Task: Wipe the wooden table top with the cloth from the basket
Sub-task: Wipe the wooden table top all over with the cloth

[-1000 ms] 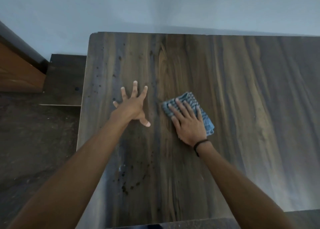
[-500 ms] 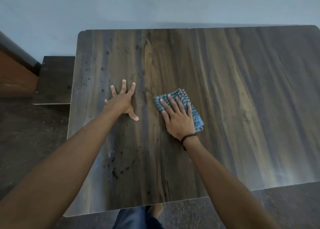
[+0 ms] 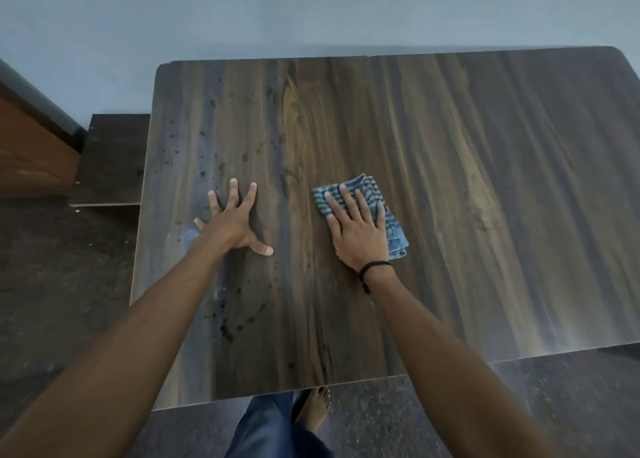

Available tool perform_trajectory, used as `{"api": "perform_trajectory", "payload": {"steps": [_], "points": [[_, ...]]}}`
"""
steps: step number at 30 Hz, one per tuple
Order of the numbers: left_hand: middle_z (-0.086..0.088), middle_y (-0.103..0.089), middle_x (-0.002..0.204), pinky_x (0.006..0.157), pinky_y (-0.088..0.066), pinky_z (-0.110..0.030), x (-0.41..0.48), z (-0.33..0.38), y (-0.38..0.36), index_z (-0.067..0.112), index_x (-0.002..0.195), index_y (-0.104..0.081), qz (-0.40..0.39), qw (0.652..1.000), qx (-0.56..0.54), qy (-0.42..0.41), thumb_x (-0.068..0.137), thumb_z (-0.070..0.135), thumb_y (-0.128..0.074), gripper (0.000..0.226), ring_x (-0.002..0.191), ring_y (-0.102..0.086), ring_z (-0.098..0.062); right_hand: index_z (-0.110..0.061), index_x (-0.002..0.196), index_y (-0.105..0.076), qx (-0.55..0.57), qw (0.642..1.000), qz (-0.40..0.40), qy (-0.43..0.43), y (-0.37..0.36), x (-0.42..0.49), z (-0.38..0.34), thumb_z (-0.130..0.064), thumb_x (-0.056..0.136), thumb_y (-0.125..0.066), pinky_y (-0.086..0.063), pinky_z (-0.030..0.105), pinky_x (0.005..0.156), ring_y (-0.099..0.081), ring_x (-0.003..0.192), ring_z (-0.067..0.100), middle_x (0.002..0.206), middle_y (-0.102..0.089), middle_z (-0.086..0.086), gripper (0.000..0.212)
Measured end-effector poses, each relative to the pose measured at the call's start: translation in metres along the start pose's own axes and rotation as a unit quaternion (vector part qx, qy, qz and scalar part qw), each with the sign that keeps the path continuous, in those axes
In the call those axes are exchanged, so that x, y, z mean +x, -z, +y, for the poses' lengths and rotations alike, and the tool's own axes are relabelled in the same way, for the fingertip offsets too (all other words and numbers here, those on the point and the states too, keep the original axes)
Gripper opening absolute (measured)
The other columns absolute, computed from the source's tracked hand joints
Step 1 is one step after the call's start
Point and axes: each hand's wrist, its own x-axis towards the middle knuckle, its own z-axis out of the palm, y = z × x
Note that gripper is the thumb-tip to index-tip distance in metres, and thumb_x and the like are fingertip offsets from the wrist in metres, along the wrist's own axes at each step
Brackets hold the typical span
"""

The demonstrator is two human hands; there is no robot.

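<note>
Wiping desk [image 3: 485, 180] with cloth [image 3: 367, 186].
Your right grip [image 3: 360, 232] pressed it open-palmed, left grip [image 3: 232, 225] open too; unpinched, cloth could slip.

Dim, bluish, soft light; wide-angle bending at edges; slight blur, perhaps from motion.

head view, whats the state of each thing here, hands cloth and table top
table top, dark spots on its left part
cloth, folded, flat on the table top
right hand, fingers straight, pressing on the cloth
left hand, fingers spread, flat on the bare wood
</note>
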Motion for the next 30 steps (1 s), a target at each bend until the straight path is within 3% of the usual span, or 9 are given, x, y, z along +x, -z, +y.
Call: {"api": "perform_trajectory", "payload": {"steps": [2,8,11,14,16,23,25,28,30], "points": [[0.013,0.045,0.155,0.11,-0.003,-0.078,-0.001,0.0,0.001,0.048,0.151,0.025,0.0,1.0,-0.002,-0.002,0.057,0.054,-0.093,0.151,0.146,0.034,-0.036,-0.046,0.158,-0.008,-0.001,1.0,0.0,0.011,-0.008,-0.019,-0.01,-0.051,0.106,-0.014,0.007,0.053,0.123,0.006,0.155,0.012,0.168,0.0,-0.016,0.053],[0.013,0.044,0.156,0.11,-0.004,-0.079,-0.003,0.0,0.001,0.048,0.152,0.024,0.006,1.0,0.001,-0.008,0.058,0.054,-0.092,0.15,0.147,0.033,-0.037,-0.046,0.158,-0.017,-0.054,0.985,-0.021,0.16,-0.02,-0.089,0.008,-0.052,0.107,-0.018,-0.002,0.053,0.124,-0.007,0.155,0.014,0.167,-0.011,-0.015,0.051],[0.013,0.042,0.157,0.11,-0.005,-0.079,-0.002,0.001,0.001,0.047,0.152,0.023,0.007,1.0,0.0,-0.011,0.057,0.055,-0.092,0.15,0.147,0.031,-0.038,-0.049,0.157,-0.016,-0.031,0.996,0.003,0.086,-0.01,-0.054,0.013,-0.052,0.106,-0.02,-0.004,0.052,0.124,-0.008,0.155,0.012,0.167,-0.011,-0.018,0.051],[0.012,0.041,0.157,0.11,-0.005,-0.078,-0.005,0.0,0.0,0.046,0.153,0.022,0.009,1.0,0.007,-0.007,0.058,0.054,-0.092,0.148,0.148,0.031,-0.037,-0.047,0.158,-0.009,0.01,1.0,-0.003,-0.007,-0.004,-0.026,0.003,-0.05,0.106,-0.016,0.005,0.052,0.123,0.004,0.155,0.012,0.168,-0.001,-0.017,0.052],[0.012,0.04,0.158,0.11,-0.005,-0.079,-0.007,0.0,0.0,0.045,0.154,0.021,0.009,1.0,0.007,-0.013,0.058,0.054,-0.092,0.148,0.148,0.03,-0.037,-0.045,0.159,-0.008,0.017,1.0,-0.003,-0.011,-0.009,-0.036,-0.008,-0.049,0.107,-0.015,0.007,0.054,0.123,0.005,0.155,0.014,0.168,0.001,-0.014,0.053],[0.011,0.039,0.159,0.11,-0.005,-0.079,-0.006,-0.001,0.0,0.045,0.154,0.02,0.013,1.0,0.007,-0.013,0.058,0.054,-0.092,0.148,0.148,0.03,-0.037,-0.046,0.157,-0.021,-0.049,0.979,-0.027,0.194,-0.023,-0.117,0.018,-0.05,0.107,-0.021,-0.002,0.054,0.124,-0.01,0.155,0.015,0.167,-0.015,-0.013,0.05],[0.011,0.038,0.16,0.109,-0.005,-0.08,-0.005,0.0,0.001,0.045,0.155,0.02,0.013,1.0,0.007,-0.016,0.058,0.054,-0.092,0.148,0.148,0.029,-0.038,-0.047,0.157,-0.02,-0.056,0.984,-0.013,0.168,-0.017,-0.097,0.026,-0.051,0.106,-0.02,-0.003,0.052,0.124,-0.01,0.155,0.013,0.167,-0.014,-0.016,0.05],[0.008,0.035,0.161,0.11,-0.007,-0.08,-0.007,0.0,0.0,0.043,0.156,0.019,0.022,0.999,0.017,-0.016,0.059,0.054,-0.091,0.147,0.149,0.026,-0.04,-0.048,0.158,-0.011,-0.01,0.999,-0.004,0.038,-0.007,-0.061,0.016,-0.051,0.106,-0.015,0.003,0.051,0.124,0.001,0.155,0.011,0.168,-0.005,-0.017,0.052],[0.009,0.032,0.163,0.111,-0.007,-0.079,-0.012,0.001,-0.002,0.041,0.156,0.019,0.033,0.999,0.028,-0.022,0.06,0.055,-0.091,0.146,0.15,0.025,-0.04,-0.045,0.159,-0.009,0.01,1.0,-0.002,0.005,-0.011,-0.066,0.002,-0.05,0.106,-0.014,0.005,0.054,0.123,0.003,0.155,0.014,0.168,-0.002,-0.014,0.053]]}}
